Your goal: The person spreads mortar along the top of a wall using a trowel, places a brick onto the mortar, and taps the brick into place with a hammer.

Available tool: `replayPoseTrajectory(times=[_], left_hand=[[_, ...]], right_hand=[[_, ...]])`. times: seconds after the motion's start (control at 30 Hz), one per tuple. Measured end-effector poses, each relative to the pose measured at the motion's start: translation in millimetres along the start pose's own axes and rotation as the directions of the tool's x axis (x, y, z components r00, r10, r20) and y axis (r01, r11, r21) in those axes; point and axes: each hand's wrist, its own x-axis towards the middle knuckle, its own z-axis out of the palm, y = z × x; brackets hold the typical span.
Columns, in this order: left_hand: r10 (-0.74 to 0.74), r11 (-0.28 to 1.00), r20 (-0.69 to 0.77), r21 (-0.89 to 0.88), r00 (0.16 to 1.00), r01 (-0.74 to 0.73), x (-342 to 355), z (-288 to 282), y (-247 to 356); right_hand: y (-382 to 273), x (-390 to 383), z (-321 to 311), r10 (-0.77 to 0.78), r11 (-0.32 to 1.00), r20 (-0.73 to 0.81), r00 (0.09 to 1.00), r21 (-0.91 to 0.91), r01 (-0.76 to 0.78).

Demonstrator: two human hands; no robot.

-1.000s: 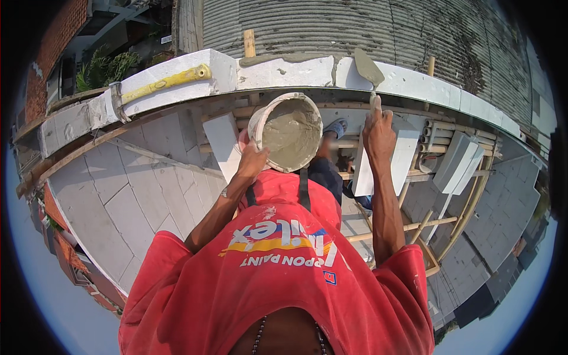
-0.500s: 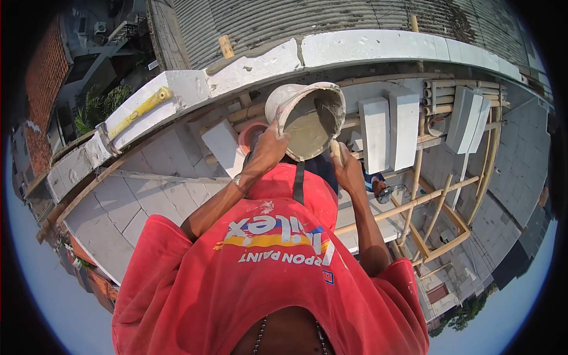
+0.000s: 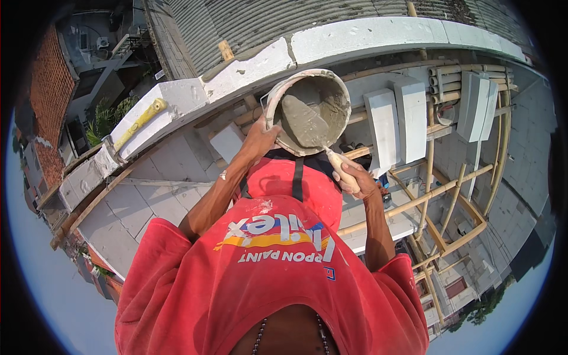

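- Corrugated roofing (image 3: 248, 26) fills the upper middle of the frame, with a white block wall (image 3: 367, 32) curving below it.
- At the frame's upper left, a yellow-handled hammer (image 3: 140, 123) lies along the wall top.
- Right of centre, loose white blocks (image 3: 411, 118) stand beside bamboo poles (image 3: 408, 207).
- Just above the frame's centre I see the mortar bucket (image 3: 313, 73), tipped so its mouth faces up at the wearer; wet grey mortar (image 3: 337, 109) coats its inside, the depth hard to judge.
- The left hand (image 3: 260, 139) is clamped on the bucket's left rim.
- The right hand (image 3: 360, 179) has its fingers wrapped round the handle of the trowel (image 3: 334, 160), whose mortar-covered blade sits inside the bucket.
- I'd judge the step in hand to be loading the trowel; the next move seems to call for a level blade and a steady bucket.
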Motion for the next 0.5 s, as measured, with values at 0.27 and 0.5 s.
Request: replayPoseTrajectory(times=[0.27, 0.5], left_hand=[[-0.04, 0.996, -0.036, -0.078, 0.999, 0.037, 18, -16, -47], [-0.079, 0.945, -0.095, -0.325, 0.992, 0.044, -11, -25, -41]], right_hand=[[-35, -8, 33, -0.175, 0.966, -0.13, 0.976, -0.216, 0.144], [-89, 76, 86, -0.698, -0.145, 0.251, 0.67, -0.967, 0.212]])
